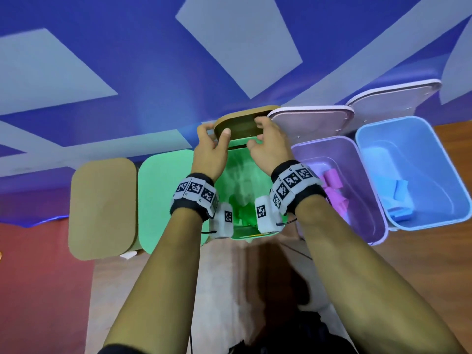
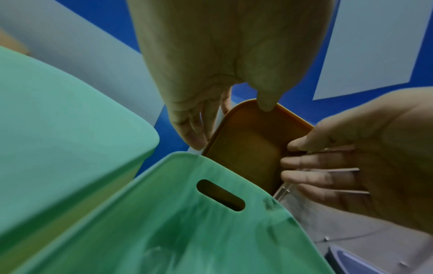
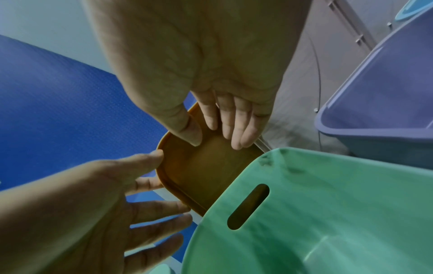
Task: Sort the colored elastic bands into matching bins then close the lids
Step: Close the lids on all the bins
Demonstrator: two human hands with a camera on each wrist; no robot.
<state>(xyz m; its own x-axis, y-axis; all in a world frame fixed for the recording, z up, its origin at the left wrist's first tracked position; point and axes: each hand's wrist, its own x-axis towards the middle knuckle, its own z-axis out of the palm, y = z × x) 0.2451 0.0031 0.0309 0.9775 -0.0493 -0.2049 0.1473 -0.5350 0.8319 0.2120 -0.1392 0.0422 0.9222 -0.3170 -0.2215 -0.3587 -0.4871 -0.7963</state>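
Forearms come in from the bottom of the head view, each with a wrist strap covered in square black-and-white marker codes. That's the only "print" anywhere; no brand names or readable words on the bins or lids.

Past the wrists sits the open green bin (image 1: 249, 172) with green bands (image 1: 242, 213) piled at its bottom. Left of it are two bins already lidded, one with a green lid (image 1: 168, 198), one with a tan lid (image 1: 102, 208). To the right, the purple bin (image 1: 339, 190) holds pink bands (image 1: 332, 190) and the blue bin (image 1: 408, 169) holds blue ones (image 1: 398, 198), both with lids flipped up behind them.

At the far rim of the green bin, both hands are on the brown lid (image 1: 240, 123), which stands tilted behind the bin. My left hand (image 1: 210, 149) has its thumb on the inner face and fingers wrapped behind the left edge; my right hand (image 1: 268, 144) is clamped on the right edge the same way.

Seems like the closing step. I'd bring the lid forward level, line up the rounded corners with the rim, then press evenly so it doesn't seat crooked.
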